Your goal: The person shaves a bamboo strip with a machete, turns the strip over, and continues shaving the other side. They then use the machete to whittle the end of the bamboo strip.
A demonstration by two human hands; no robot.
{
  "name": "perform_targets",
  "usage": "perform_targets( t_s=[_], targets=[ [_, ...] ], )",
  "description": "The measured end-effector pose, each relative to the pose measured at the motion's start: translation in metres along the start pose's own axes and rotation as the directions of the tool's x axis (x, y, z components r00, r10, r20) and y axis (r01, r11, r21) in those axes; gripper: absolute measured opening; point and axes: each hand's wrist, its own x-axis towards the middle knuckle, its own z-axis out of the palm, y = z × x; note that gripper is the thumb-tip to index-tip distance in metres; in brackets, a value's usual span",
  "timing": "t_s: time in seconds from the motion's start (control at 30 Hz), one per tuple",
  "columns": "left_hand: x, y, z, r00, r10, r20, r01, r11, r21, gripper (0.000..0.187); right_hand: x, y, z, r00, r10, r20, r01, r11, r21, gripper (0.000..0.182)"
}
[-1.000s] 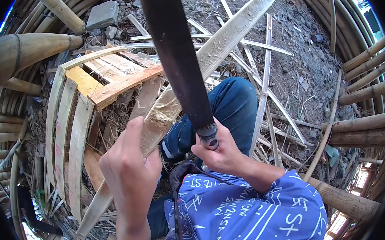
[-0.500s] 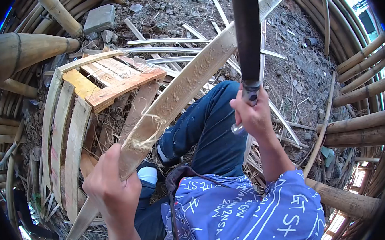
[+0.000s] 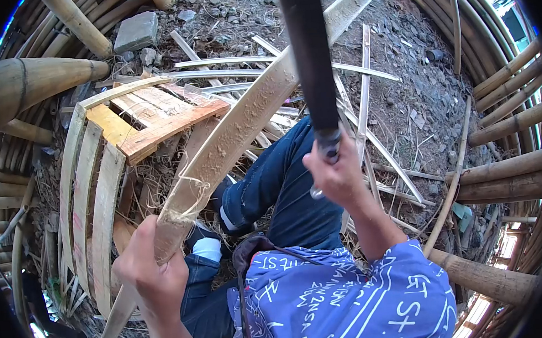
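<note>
My left hand [image 3: 152,265] is wrapped round the lower part of a long split bamboo strip [image 3: 243,124], which slants from lower left to upper right. Thin shavings [image 3: 189,206] curl from its surface just above that hand. My right hand [image 3: 339,167] grips the handle of a long dark blade [image 3: 308,53], held upright in front of the strip's upper part. Whether the blade touches the strip cannot be told. Below the strip are my bent legs in dark jeans [image 3: 286,199].
A slatted wooden crate [image 3: 168,132] stands at the left beside the strip. Narrow bamboo slats [image 3: 366,93] lie crossed on the stony ground. A concrete block [image 3: 136,32] lies at the upper left. Thick bamboo poles [image 3: 510,171] line both sides.
My right hand and the blade have moved left, nearer the strip. My left hand and the strip have shifted slightly left and down.
</note>
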Motion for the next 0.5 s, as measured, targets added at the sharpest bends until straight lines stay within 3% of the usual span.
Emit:
perform_targets(
  t_s=[0.13,0.2,0.23,0.33,0.4,0.5],
  targets=[
    [0.002,-0.001,0.005,1.0,-0.013,-0.005,0.013,1.0,-0.015,0.035,-0.013,-0.001,0.017,0.993,-0.044,0.107,0.041,0.999,0.028,0.042],
    [0.003,0.001,0.006,1.0,-0.026,-0.011,0.026,0.999,-0.031,0.036,-0.014,-0.004,0.021,0.99,0.095,0.109,-0.107,0.988,0.111,0.043],
    [0.004,0.002,0.006,1.0,-0.015,-0.013,0.014,1.0,-0.014,0.037,-0.015,-0.003,0.024,0.988,0.094,0.119,-0.107,0.988,0.111,0.043],
    [0.01,0.007,0.008,1.0,-0.021,0.001,0.021,1.0,-0.006,0.041,-0.023,-0.004,0.03,0.989,0.066,0.131,-0.078,0.993,0.085,0.042],
    [0.014,0.009,0.011,0.999,-0.033,0.025,0.034,0.999,-0.012,0.043,-0.032,-0.004,0.037,0.972,-0.021,0.234,0.014,0.999,0.032,0.041],
    [0.018,0.013,0.015,0.999,-0.031,-0.018,0.031,0.999,-0.028,0.046,-0.037,-0.006,0.047,0.959,-0.03,0.281,0.013,0.998,0.062,0.04]
  ],
)
